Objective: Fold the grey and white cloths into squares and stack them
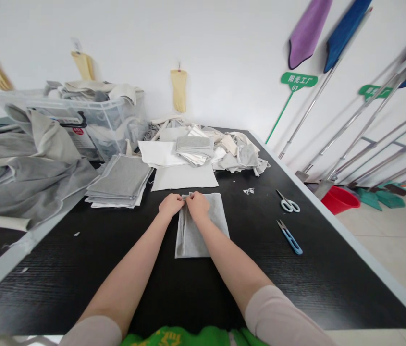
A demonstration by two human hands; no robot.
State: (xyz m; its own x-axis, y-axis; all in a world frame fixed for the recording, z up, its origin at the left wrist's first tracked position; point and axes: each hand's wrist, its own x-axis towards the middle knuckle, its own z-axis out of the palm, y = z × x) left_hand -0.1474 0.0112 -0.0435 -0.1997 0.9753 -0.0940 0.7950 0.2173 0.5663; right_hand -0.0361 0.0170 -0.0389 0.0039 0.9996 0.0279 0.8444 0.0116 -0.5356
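A grey cloth lies on the black table in front of me, its left side layered or folded over. My left hand pinches the cloth's top left corner from the left. Close beside it, my right hand has its fingers closed on the cloth's upper edge. The two hands nearly touch. Beyond them are white cloths with a small folded grey cloth on top. To the left sits a neat stack of grey cloths.
Scissors and blue thread snips lie to the right, near thread scraps. A clear bin and loose grey fabric fill the left. A rumpled cloth pile is at the back.
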